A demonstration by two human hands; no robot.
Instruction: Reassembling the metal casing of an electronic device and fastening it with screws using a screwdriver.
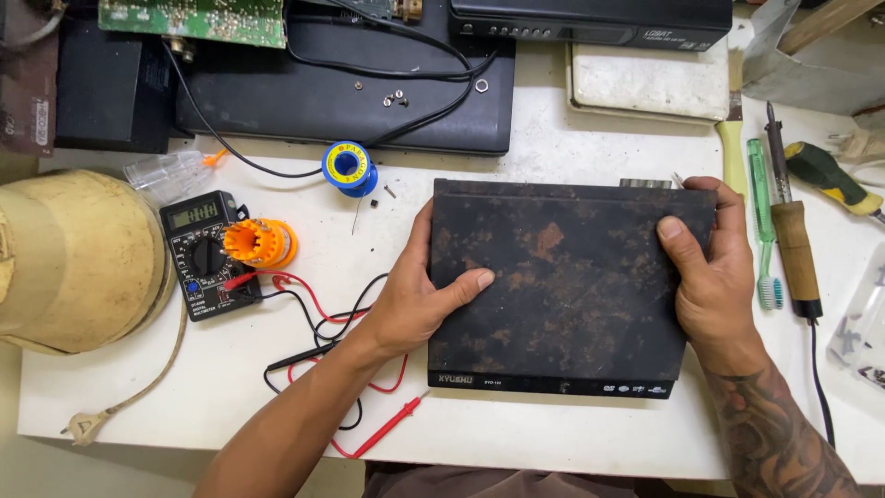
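White bench [553,433] carries a rusty black player box [562,286] near its front edge, long axis sideways; left hand [419,300] and right hand [705,272] clasp its short ends

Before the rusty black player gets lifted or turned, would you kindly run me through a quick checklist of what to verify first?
1. Left hand grips the player's left edge, thumb on the lid: ok.
2. Right hand grips the right edge, fingers over the back corner: ok.
3. Player lies flat on the white table, front panel toward the person: ok.
4. Red and black probe leads lie beside the left wrist and could snag: not ok.
5. Soldering iron lies close to the right hand; whether it is hot: cannot tell.
6. Lid screws removed or still in: cannot tell.
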